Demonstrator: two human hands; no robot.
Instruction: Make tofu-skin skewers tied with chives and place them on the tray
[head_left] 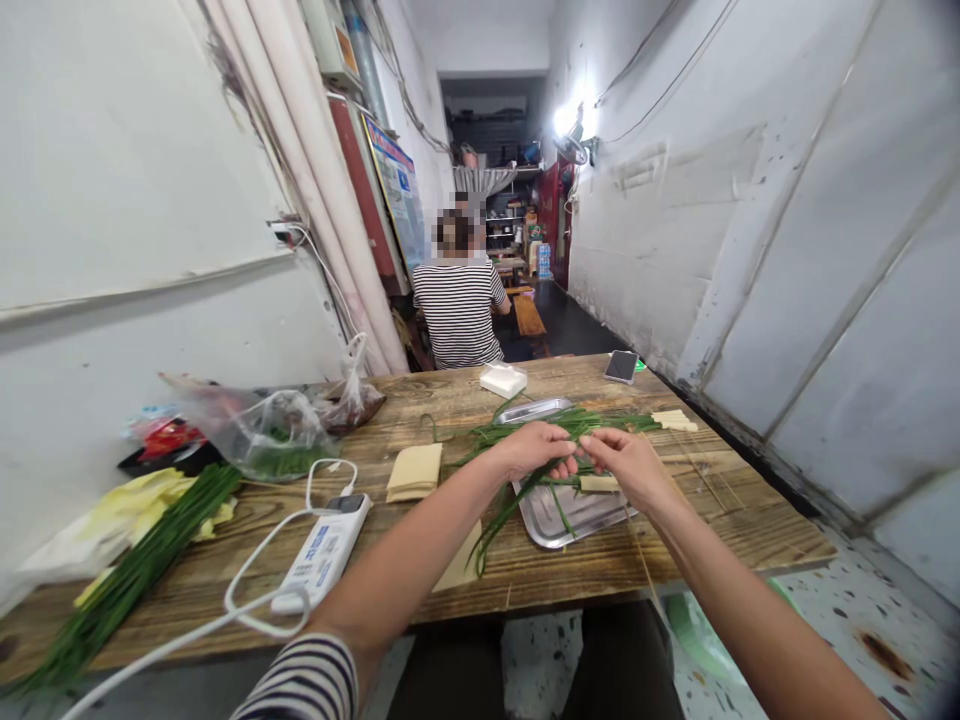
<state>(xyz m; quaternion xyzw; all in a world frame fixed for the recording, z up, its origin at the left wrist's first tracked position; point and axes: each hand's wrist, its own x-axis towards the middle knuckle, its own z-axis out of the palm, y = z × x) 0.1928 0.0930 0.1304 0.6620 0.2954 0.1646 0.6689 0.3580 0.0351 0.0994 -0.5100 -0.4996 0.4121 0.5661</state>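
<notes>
My left hand [536,450] is closed round a few long green chives [499,515], whose ends droop over the near left side of a metal tray [551,540]. Close beside it, my right hand [619,460] pinches with thumb and forefinger, seemingly on the same strands; the fingertips nearly meet. Under the right hand, a pale yellow roll [598,484], like tofu skin, lies at the tray. More chives [600,422] spread behind my hands. To the left sits a stack of pale yellow square sheets [415,472], and a single sheet [459,568] lies partly behind my left forearm.
A white power strip [322,555] with a looping cable and a chive bundle [150,560] lie left. Plastic bags [255,425] stand behind them. Thin sticks [709,465], pale rolls [673,420], a phone [621,366] and a white box [503,379] are also on the table. Beyond sits a person [457,310].
</notes>
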